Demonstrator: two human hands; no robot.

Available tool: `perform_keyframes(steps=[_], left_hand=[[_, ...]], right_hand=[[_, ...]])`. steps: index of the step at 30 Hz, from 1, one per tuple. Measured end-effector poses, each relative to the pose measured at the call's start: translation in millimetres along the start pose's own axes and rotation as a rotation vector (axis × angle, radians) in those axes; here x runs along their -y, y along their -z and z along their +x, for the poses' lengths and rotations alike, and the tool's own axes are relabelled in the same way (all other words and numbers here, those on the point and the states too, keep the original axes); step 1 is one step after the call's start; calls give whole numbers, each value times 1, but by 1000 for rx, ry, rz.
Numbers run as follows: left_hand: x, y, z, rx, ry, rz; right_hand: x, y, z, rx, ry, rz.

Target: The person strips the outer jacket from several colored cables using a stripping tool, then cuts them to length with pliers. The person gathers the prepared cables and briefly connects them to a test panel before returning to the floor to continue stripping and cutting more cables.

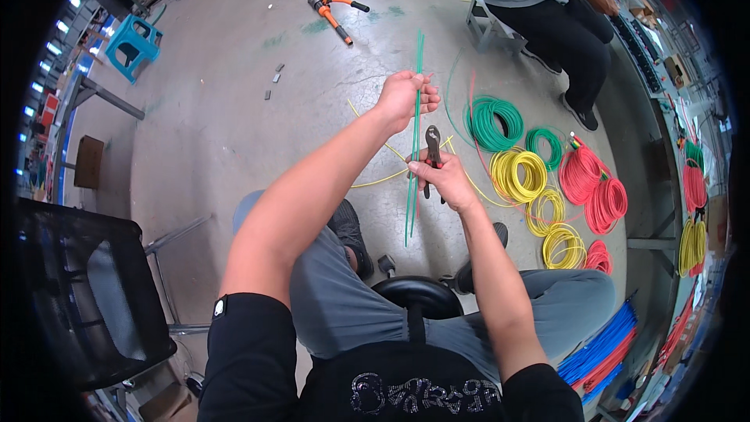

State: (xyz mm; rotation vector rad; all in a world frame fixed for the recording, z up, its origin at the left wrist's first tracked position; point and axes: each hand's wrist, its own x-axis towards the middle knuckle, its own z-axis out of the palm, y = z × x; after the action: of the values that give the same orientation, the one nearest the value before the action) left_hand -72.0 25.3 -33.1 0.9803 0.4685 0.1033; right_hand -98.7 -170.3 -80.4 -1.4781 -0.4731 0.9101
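The left hand [402,101], fingers partly curled, pinches a few thin green wires [416,125] between thumb and fingers. The wires run lengthwise from far to near, above the floor [234,133] and in front of the seated wearer. The right hand [447,178], nearer and a little to the right, is closed around the pliers [433,141], their head pointing far, just right of the wires. The wires also pass by its thumb; whether it grips them too, I cannot tell.

Beneath the hands, a yellow wire [383,182] lies on the floor. To the right are green coils [509,121], yellow coils [508,180] and red coils [580,175], set near one another. An orange tool [334,16] lies on the floor, far and slightly left. A blue stool [132,47] stands far left, a black chair [86,297] near left. A co-worker [562,16] sits far right.
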Motion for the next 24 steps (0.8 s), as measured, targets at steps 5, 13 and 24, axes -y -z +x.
perform_keyframes(steps=[5,13,24], left_hand=[[23,13,21,-69,52,124],[122,123,56,-618,221,1214],[216,179,113,-750,328,1385]], right_hand=[[-24,2,12,17,-68,16],[-180,85,50,-277,-193,-660],[-241,99,127,-391,-328,-909]])
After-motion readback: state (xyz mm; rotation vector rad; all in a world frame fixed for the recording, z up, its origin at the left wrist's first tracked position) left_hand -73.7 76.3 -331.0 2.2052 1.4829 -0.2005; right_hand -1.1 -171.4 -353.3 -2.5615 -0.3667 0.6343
